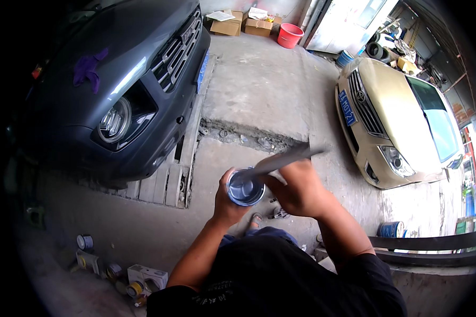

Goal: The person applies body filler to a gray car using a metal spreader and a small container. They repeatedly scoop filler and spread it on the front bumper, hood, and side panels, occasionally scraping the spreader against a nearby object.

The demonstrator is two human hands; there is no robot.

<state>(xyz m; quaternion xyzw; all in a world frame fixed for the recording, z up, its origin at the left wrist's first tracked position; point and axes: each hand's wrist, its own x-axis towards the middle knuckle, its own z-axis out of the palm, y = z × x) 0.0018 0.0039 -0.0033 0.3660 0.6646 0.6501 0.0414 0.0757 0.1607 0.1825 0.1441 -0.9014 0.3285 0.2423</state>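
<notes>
My left hand (226, 205) is wrapped round the side of a small round can (245, 203) with bluish-grey paint inside. The can is held in front of my body, its open top facing up. Fingers closed, my right hand (300, 187) grips a flat grey stirring stick (283, 161), slightly smeared by motion. One end of the stick reaches over the can's mouth; the other points up and to the right, past my hand. Whether its tip touches the paint I cannot tell.
A dark grey car (137, 68) stands at the left, with a purple cloth (89, 71) on its hood. At the right is a gold car (378, 100). Cardboard boxes (226, 24) and a red bucket (290, 36) stand at the back. A broken concrete ledge (248, 138) crosses the floor ahead.
</notes>
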